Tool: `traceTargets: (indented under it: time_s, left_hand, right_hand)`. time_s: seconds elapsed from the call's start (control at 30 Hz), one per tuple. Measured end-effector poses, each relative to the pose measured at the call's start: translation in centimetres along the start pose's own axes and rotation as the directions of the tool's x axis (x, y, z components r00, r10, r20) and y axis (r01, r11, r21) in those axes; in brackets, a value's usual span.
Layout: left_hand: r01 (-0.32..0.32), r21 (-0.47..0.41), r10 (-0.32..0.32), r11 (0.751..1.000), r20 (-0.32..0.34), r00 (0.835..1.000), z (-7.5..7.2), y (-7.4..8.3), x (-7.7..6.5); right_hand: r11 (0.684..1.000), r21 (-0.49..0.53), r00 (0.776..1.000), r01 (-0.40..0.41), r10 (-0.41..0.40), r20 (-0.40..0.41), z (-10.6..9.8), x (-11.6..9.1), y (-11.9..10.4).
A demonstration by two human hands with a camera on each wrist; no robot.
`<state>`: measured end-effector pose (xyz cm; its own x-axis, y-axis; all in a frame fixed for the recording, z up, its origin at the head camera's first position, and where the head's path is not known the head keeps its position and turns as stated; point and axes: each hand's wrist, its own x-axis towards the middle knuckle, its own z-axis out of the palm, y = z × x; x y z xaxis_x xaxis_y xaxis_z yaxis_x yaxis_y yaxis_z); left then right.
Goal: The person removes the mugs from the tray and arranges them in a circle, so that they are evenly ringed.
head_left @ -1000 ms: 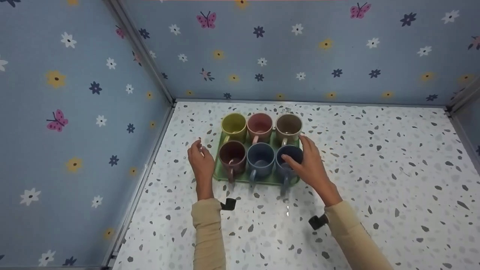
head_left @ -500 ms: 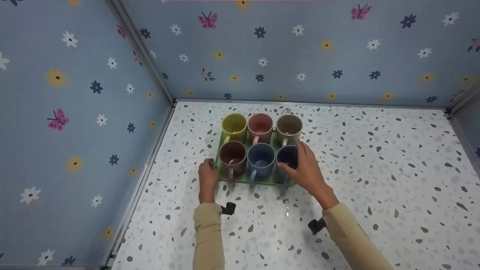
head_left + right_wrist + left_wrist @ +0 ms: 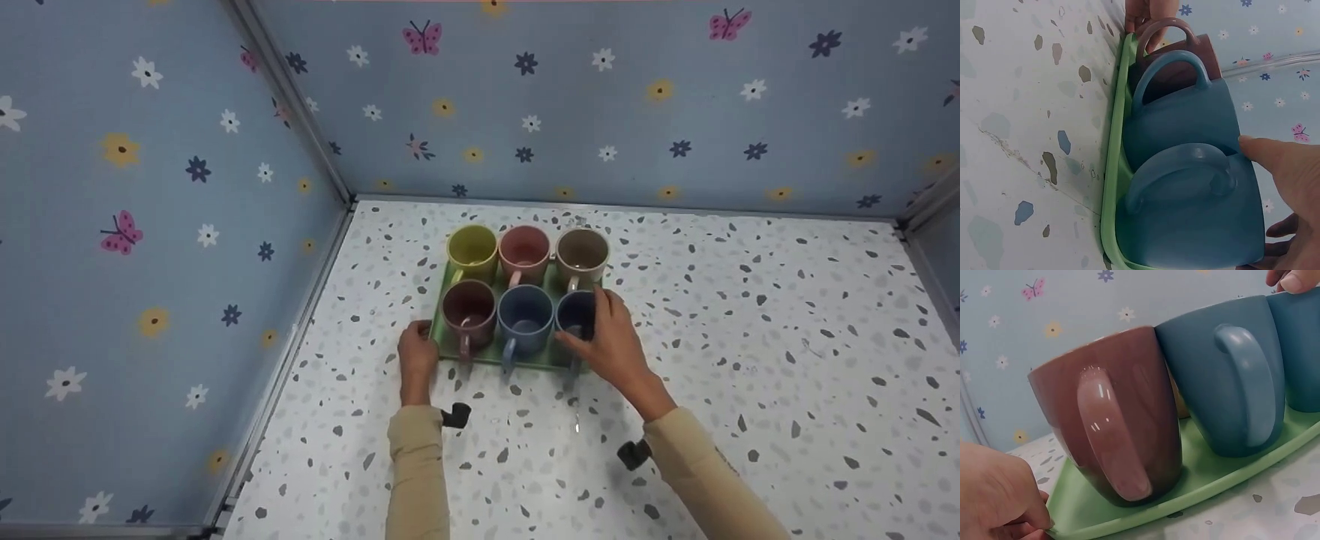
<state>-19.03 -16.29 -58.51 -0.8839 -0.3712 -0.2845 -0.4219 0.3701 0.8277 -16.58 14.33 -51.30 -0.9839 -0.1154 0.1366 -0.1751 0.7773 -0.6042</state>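
Note:
A green tray (image 3: 1204,444) bears several mugs in two rows. The back row has a yellow-green mug (image 3: 472,247), a pink mug (image 3: 523,251) and a beige mug (image 3: 583,255). In front stand a maroon mug (image 3: 469,311), a blue mug (image 3: 525,319) and a darker blue mug (image 3: 1196,219), handles toward me. My left hand (image 3: 417,354) pinches the tray's left edge near its front corner. My right hand (image 3: 619,345) holds the darker blue mug by the rim, thumb at its left and fingers round its right side, partly hiding it.
The tray lies on a white speckled table (image 3: 750,337). Blue patterned walls (image 3: 600,97) stand behind and at the left (image 3: 172,277), with a metal strip along the corner. A small black camera (image 3: 456,415) sits on the left wrist, another (image 3: 634,454) on the right.
My left hand has come from beside the tray to its edge and taken hold. The right hand has shifted a little left and closed round the darker blue mug. Tray and mugs stay put.

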Motion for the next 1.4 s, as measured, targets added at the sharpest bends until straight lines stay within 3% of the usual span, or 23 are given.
traceTargets:
  time_s: [0.17, 0.37, 0.7, 0.97, 1.17, 1.4]
  left_hand:
    - [-0.005, -0.010, 0.005, 1.000, -0.011, 1.000, 0.1, -0.2, 0.0]
    - [-0.009, -0.045, 0.008, 0.999, -0.020, 1.000, 0.3, -0.5, 0.0]
    - [-0.004, -0.049, 0.004, 0.999, -0.002, 1.000, 0.2, -0.4, 0.0]
    - [0.024, -0.054, -0.023, 0.998, 0.017, 1.000, 0.1, -0.5, 0.1]
    - [0.008, -0.045, -0.007, 0.999, 0.022, 1.000, 0.0, -0.4, 0.0]
    - [-0.011, -0.005, 0.011, 1.000, 0.024, 1.000, -0.2, -0.2, 0.0]
  right_hand:
    - [0.999, -0.025, 0.999, -0.037, 0.037, -0.004, 0.4, -0.1, 0.1]
    - [0.999, -0.035, 0.999, -0.027, 0.026, -0.033, 0.8, -0.2, 0.3]
    - [0.997, 0.035, 0.996, -0.066, 0.068, -0.051, 0.6, -0.1, 0.6]
    - [0.996, 0.082, 0.998, -0.039, 0.042, -0.041, 0.3, 0.1, 1.4]
    - [0.993, 0.119, 1.000, -0.005, 0.008, -0.020, -0.8, 0.2, 1.6]
    - [0.996, 0.088, 0.999, 0.020, -0.022, 0.033, -3.1, 0.6, 2.0]
